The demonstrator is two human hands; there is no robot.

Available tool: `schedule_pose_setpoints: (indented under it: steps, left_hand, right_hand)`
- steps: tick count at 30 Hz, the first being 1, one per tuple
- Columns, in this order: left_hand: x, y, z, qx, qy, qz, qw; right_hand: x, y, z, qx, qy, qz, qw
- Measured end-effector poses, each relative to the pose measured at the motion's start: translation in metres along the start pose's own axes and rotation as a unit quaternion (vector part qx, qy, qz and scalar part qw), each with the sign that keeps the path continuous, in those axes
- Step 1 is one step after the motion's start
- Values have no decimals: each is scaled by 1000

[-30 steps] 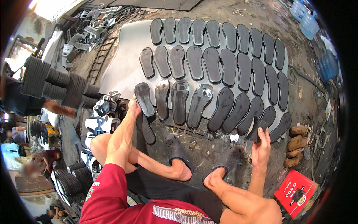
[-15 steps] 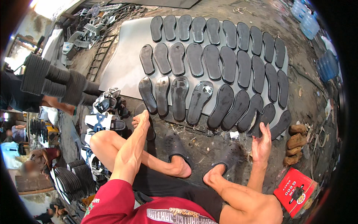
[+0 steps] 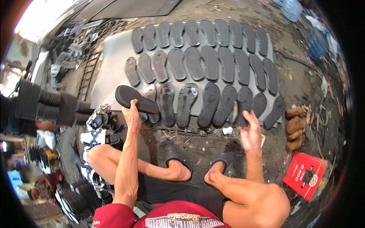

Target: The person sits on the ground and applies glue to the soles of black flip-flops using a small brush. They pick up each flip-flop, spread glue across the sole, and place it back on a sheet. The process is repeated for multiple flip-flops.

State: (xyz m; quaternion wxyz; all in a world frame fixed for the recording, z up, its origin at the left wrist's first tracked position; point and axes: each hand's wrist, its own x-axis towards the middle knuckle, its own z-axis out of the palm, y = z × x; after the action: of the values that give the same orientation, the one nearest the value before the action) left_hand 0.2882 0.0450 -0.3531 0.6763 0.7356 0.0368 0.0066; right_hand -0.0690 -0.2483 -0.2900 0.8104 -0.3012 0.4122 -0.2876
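Observation:
My left hand point(image 3: 131, 117) grips a black sandal sole point(image 3: 133, 98) by its edge, thumb on its face. The sole is raised above the left end of the nearest row, partly covering the soles there. My right hand point(image 3: 251, 133) is in front of the same row, toward its right end. Its fingers are closed on a dark flat piece point(image 3: 242, 114) with a pale edge, whose kind I cannot make out. Rows of black soles point(image 3: 194, 64) lie on a grey sheet point(image 3: 110, 68). Some in the nearest row, such as this sole point(image 3: 188, 102), look glossy and wet.
At the right sit several brown lumps point(image 3: 295, 127) and a red box point(image 3: 306, 175). Blue water jugs point(image 3: 316, 43) stand far right. Stacked dark soles point(image 3: 42, 100) and strapped sandals point(image 3: 99, 117) are at the left. My feet wear dark clogs point(image 3: 171, 154).
My left hand has lifted the sole up and away from my knee, tilting it over the row's left end. My right hand has shifted left with the dark piece. The view has also shifted.

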Motion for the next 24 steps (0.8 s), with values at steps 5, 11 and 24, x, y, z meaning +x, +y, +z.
schedule_pose_setpoints:
  steps: [5, 11, 24]
  left_hand:
    - [-80, 62, 58, -225, -289, -151, 918]
    - [-172, 82, 86, -318, -394, -352, 787]
    - [-225, 75, 80, -184, -521, -157, 818]
  right_hand:
    - [1, -3, 25, 22, -117, -32, 992]
    - [-5, -2, 37, -28, -130, -54, 990]
    - [-20, 5, 60, -315, -40, -227, 921]
